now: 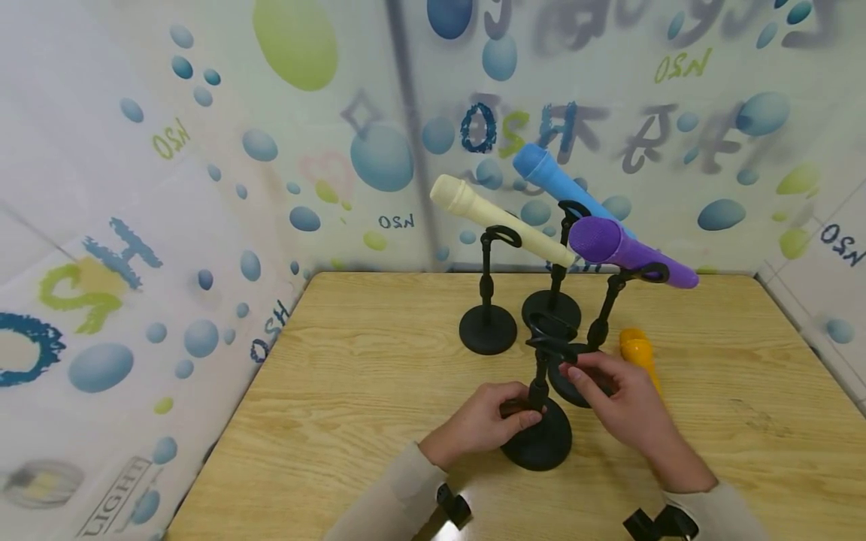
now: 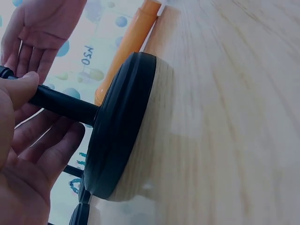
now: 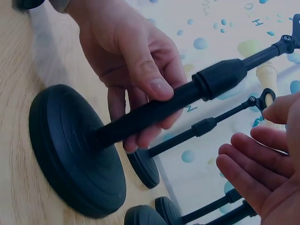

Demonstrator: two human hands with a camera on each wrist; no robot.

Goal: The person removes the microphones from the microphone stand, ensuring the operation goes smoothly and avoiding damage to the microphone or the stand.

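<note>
In the head view, my left hand (image 1: 483, 424) grips the pole of the nearest black microphone stand (image 1: 537, 439). Its thumb lies along the pole (image 3: 150, 110) in the right wrist view, with the fingers behind. The stand's round base (image 2: 124, 126) is on the table, and its looped clip (image 1: 551, 346) holds no microphone. Close beside that clip is my right hand (image 1: 625, 402), fingertips near or touching it; I cannot tell which. In the right wrist view, the right hand's fingers (image 3: 255, 171) are loosely bent with a gap to the thumb and nothing between.
Behind, three more stands carry a cream microphone (image 1: 504, 222), a blue microphone (image 1: 568, 184) and a purple microphone (image 1: 632, 252). An orange microphone (image 1: 637, 352) lies on the wooden table (image 1: 365, 338), partly hidden by the right hand. Patterned walls (image 1: 325, 150) border the table.
</note>
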